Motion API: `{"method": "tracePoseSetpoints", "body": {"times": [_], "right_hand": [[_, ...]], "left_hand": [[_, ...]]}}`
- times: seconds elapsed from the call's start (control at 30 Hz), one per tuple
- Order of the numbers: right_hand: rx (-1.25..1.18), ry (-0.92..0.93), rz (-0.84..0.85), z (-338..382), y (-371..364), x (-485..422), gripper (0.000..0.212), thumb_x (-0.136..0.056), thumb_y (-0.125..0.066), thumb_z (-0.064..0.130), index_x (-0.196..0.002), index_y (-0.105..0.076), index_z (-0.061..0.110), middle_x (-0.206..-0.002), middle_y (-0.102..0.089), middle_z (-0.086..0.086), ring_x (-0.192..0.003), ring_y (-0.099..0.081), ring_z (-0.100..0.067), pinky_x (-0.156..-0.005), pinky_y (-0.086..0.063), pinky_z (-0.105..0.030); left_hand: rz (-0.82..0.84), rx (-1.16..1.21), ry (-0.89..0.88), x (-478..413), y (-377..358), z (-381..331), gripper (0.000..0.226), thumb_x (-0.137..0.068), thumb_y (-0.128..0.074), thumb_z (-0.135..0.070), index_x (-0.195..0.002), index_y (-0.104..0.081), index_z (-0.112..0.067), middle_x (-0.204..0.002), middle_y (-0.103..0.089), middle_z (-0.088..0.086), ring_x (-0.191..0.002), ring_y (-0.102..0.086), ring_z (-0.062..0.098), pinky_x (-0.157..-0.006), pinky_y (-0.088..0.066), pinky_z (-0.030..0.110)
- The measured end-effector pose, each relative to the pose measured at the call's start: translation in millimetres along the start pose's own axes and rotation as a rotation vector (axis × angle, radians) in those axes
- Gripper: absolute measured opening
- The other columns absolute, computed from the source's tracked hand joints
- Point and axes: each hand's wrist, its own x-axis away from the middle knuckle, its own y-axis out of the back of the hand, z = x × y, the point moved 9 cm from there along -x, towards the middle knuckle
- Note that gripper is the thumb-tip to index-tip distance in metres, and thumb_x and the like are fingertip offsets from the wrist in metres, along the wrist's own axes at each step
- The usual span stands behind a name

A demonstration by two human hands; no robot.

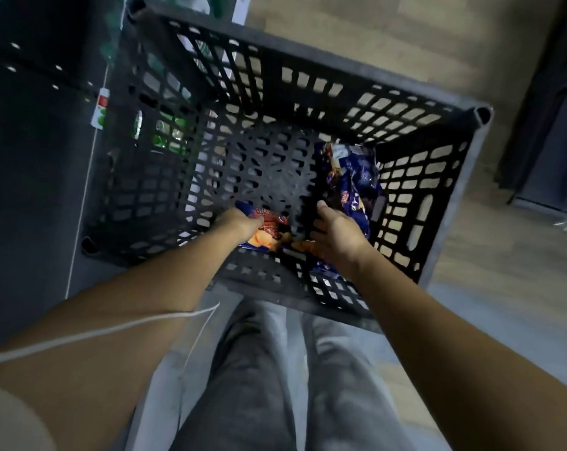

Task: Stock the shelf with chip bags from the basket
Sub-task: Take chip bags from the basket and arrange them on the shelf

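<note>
A deep black plastic basket with slotted walls stands on the floor in front of my legs. Both my hands reach down inside it. My left hand grips a small blue and orange chip bag near the basket's near wall. My right hand rests on a larger dark blue chip bag that lies along the basket's right wall; its fingers curl over the bag's lower part. Whether a further bag lies under my right hand is hidden.
A dark shelf unit runs along the left side, with green packages visible through the basket's slots and a price tag on its edge. Wooden floor lies beyond and to the right. Dark furniture stands at far right.
</note>
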Motion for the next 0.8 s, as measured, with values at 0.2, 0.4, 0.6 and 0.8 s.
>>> {"method": "tracePoseSetpoints", "body": {"times": [0.2, 0.4, 0.6, 0.8], "right_hand": [[-0.029, -0.015, -0.01, -16, 3, -4, 0.034, -0.106, -0.048, 0.039, -0.133, -0.05, 0.017, -0.102, -0.065, 0.003, -0.081, -0.066, -0.009, -0.067, -0.052, -0.019], [-0.013, 0.041, 0.012, 10, -2, 18, 0.026, -0.107, -0.047, 0.037, -0.125, -0.052, 0.02, -0.096, -0.064, 0.004, -0.085, -0.065, -0.008, -0.065, -0.051, -0.021], [0.091, 0.194, 0.029, 68, -28, 51, 0.062, -0.098, -0.057, 0.052, -0.145, -0.046, 0.013, -0.14, -0.056, -0.008, -0.116, -0.058, -0.025, -0.098, -0.047, -0.036], [0.152, 0.403, 0.082, 148, -60, 114, 0.067, -0.094, -0.062, 0.054, -0.146, -0.046, 0.017, -0.14, -0.057, -0.003, -0.124, -0.056, -0.024, -0.1, -0.046, -0.041]], "left_hand": [[-0.022, -0.131, -0.01, -4, -3, -4, 0.022, -0.092, -0.067, -0.028, -0.1, -0.055, -0.011, -0.103, -0.061, 0.011, -0.092, -0.057, 0.03, -0.073, -0.043, 0.032], [-0.064, 0.041, -0.034, 22, 37, -5, 0.023, -0.087, -0.069, -0.011, -0.104, -0.054, -0.007, -0.103, -0.062, 0.014, -0.094, -0.061, 0.033, -0.075, -0.056, 0.038], [-0.033, 0.346, -0.168, 74, 97, -28, 0.022, -0.083, -0.073, -0.007, -0.1, -0.062, -0.013, -0.103, -0.07, 0.01, -0.093, -0.067, 0.027, -0.084, -0.056, 0.04], [-0.086, 0.678, -0.433, 168, 170, -81, 0.05, -0.087, -0.071, 0.0, -0.13, -0.048, -0.011, -0.105, -0.063, 0.006, -0.089, -0.064, 0.019, -0.074, -0.053, 0.028]]}}
